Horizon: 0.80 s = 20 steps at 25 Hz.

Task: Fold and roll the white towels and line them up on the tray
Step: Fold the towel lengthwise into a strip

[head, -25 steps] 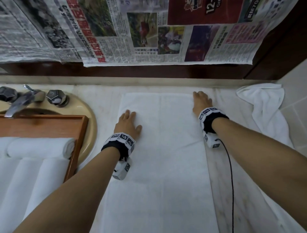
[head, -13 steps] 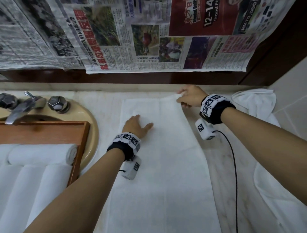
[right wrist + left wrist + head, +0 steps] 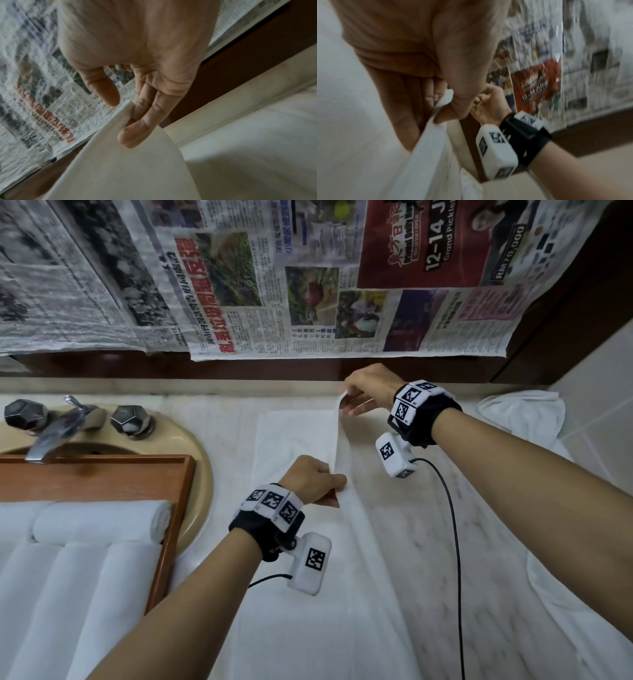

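A long white towel point(image 3: 298, 594) lies flat on the marble counter, its right edge lifted and turning leftward over the rest. My right hand point(image 3: 356, 398) pinches the far right corner of the towel point(image 3: 120, 121) between thumb and fingers. My left hand point(image 3: 318, 484) pinches the same raised edge point(image 3: 443, 102) nearer to me, about halfway along. At the left, a wooden tray point(image 3: 171, 539) sits over the basin and holds several rolled white towels point(image 3: 99, 520).
A crumpled white towel point(image 3: 524, 414) lies at the back right corner and more white cloth point(image 3: 575, 604) trails along the right. A faucet with two knobs point(image 3: 65, 426) stands at the beige basin point(image 3: 202, 474). Newspaper point(image 3: 274, 302) covers the wall behind. A wrist cable point(image 3: 452, 542) crosses the counter.
Both hands went from pressing flat on the towel to pinching its right edge. That edge has lifted off the counter and moved leftward.
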Each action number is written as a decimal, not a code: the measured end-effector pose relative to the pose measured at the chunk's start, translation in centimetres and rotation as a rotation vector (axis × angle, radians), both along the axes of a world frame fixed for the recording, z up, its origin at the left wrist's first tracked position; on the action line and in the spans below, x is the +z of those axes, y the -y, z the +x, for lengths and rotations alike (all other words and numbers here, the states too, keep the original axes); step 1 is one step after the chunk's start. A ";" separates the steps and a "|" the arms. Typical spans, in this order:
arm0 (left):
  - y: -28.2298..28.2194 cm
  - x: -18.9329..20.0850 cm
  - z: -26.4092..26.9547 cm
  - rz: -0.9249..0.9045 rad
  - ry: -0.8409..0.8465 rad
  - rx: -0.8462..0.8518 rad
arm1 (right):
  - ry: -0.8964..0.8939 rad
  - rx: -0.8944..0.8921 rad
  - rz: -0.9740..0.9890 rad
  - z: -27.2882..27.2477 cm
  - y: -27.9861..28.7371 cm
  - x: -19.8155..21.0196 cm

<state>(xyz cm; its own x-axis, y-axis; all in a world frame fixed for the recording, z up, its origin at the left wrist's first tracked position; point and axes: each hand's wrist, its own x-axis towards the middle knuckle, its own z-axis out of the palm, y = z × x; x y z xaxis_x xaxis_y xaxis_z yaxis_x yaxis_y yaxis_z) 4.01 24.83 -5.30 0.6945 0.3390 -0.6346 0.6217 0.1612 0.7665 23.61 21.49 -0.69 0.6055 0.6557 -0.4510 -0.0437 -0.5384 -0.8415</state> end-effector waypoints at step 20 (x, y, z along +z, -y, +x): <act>-7.6 -8.2 -6.6 0.329 -0.231 0.423 | 0.734 0.483 -0.301 -5.9 -12.1 -11.0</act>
